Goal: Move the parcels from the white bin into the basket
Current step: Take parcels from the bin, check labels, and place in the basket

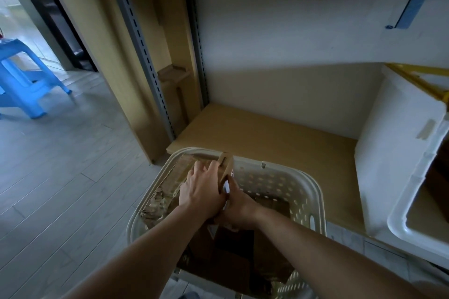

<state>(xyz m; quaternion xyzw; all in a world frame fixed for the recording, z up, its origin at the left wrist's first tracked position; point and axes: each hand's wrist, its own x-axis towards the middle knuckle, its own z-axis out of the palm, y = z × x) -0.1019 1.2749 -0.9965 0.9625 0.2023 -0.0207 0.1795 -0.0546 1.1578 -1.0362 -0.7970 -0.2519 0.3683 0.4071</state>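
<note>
A cream perforated basket [308,192] stands on the floor in front of me, with several brown parcels lying inside it. Both my hands are over the basket and hold one flat cardboard parcel [226,165] standing on edge near the far rim. My left hand [199,189] grips its left face with fingers curled over the top. My right hand [239,209] holds it from the right and lower down. The white bin [398,221] sits tilted at the right edge, its inside mostly out of frame.
A low brown shelf board [279,128] lies behind the basket under a white wall. A grey slotted shelf upright [148,56] rises at the left. A blue plastic stool [21,75] stands on the pale floor at far left. A yellow frame [422,80] shows behind the bin.
</note>
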